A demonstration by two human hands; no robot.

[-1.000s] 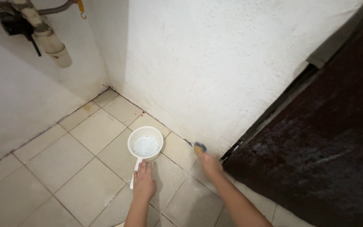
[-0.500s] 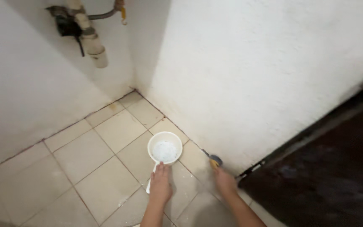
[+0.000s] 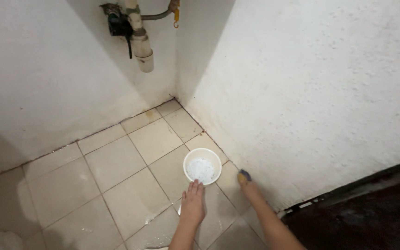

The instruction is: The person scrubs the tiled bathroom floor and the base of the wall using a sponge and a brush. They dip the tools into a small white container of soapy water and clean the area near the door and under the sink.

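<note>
Left hand [image 3: 193, 203] on white dipper [image 3: 202, 165]

Dim indoor light, soft shadows, mild blur

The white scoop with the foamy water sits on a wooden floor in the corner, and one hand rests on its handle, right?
Not quite. The head view shows the white scoop on a tiled floor, not wood. The left hand does rest on its handle.

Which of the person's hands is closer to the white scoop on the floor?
Left. The left hand rests on the handle just below the white scoop. The right hand is off to its right by the wall, pressing a sponge.
</note>
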